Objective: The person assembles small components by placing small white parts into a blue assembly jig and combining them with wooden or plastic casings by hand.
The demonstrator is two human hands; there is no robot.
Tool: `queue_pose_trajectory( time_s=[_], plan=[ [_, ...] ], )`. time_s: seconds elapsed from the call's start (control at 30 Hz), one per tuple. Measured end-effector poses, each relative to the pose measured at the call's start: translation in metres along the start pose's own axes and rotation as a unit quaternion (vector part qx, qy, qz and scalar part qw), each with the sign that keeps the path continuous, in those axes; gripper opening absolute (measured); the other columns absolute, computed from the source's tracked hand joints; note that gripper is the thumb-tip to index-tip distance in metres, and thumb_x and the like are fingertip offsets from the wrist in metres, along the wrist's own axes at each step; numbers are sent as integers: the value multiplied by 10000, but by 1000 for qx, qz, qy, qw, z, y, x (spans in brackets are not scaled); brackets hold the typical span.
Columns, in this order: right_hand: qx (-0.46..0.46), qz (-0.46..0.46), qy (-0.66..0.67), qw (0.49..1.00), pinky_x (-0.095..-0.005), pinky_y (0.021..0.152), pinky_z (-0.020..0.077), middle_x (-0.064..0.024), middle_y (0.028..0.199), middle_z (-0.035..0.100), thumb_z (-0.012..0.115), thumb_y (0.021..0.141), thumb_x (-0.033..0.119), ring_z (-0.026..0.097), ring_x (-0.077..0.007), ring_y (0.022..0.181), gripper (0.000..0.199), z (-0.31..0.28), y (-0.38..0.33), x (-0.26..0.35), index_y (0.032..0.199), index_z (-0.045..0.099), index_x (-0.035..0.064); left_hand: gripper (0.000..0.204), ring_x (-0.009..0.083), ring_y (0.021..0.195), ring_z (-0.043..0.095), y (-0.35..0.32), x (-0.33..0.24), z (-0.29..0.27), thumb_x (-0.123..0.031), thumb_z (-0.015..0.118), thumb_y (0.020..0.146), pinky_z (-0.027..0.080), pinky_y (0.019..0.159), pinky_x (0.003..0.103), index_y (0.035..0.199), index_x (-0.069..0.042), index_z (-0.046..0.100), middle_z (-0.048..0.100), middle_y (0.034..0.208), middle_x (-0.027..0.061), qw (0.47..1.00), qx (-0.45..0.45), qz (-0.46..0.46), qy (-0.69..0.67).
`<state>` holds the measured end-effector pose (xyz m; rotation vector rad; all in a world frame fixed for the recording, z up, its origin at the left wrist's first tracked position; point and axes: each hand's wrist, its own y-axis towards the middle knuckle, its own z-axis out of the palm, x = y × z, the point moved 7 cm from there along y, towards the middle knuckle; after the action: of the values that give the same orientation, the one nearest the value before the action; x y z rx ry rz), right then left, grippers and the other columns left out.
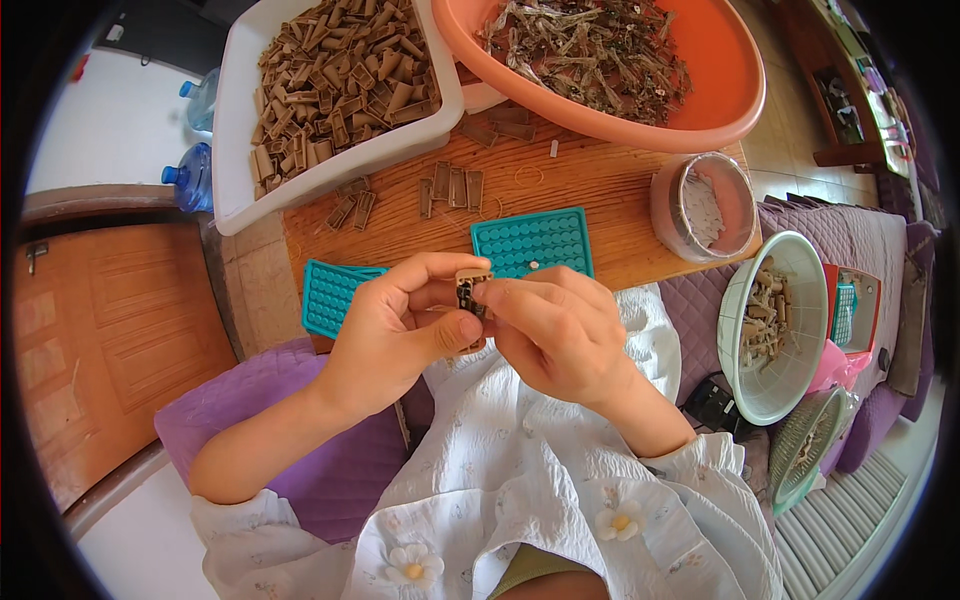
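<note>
Between my two hands, above the near edge of the table, is a small brown plastic casing [473, 271] with a dark part inside it. My left hand [390, 318] grips the casing, fingers behind it and thumb across its lower end. From the right, my right hand [562, 335] presses its closed fingertips on the casing's open face, partly hiding the dark part. Behind the hands lies a teal tray [580, 250] with rows of round cells, and a small pale piece [534, 266] shows at its near edge. A second teal tray [330, 300] lies left of my left hand.
On the wooden table [390, 240] stand a white bin [228, 150] full of brown casings, an orange basin [735, 100] of metallic parts and a clear tub [665, 205] with white contents. Loose casings [457, 188] lie between. A pale green basket [735, 340] sits at right.
</note>
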<state>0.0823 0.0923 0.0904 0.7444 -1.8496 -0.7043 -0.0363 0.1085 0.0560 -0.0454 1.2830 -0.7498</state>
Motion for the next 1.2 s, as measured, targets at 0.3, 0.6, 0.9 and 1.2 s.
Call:
queue_pose_trajectory(
  time_s=[0.3,0.6,0.9,1.2],
  plan=[
    [24,104,-14,994,-262,444,404,-97,747,555,489,641,-178,511,-187,532,321,17,3,-6,928,458,-35,358,84,826,548,1,0,-8,-49,602,765,459,706,196,1093,-15,462,575,918,64,998,-38,11,59],
    [-100,136,108,980,-306,473,411,-88,709,533,483,612,-159,504,-219,567,307,12,-4,-11,878,470,-7,356,67,803,538,3,-6,-6,-51,616,754,447,680,192,1080,-17,475,577,902,56,997,-27,43,53],
    [-68,15,-71,995,-277,538,455,-107,894,584,577,603,-52,544,-203,646,348,15,-4,7,939,491,-16,402,87,819,547,0,-8,-6,-79,623,751,463,730,209,1111,-26,453,565,937,59,998,-45,40,-16],
    [-65,98,-3,993,-310,569,442,-114,878,554,549,616,-81,540,-249,685,345,19,6,2,947,481,-11,372,98,833,549,1,-25,-8,-22,600,757,460,741,218,1099,-12,454,566,926,70,992,-42,95,66]
  ],
)
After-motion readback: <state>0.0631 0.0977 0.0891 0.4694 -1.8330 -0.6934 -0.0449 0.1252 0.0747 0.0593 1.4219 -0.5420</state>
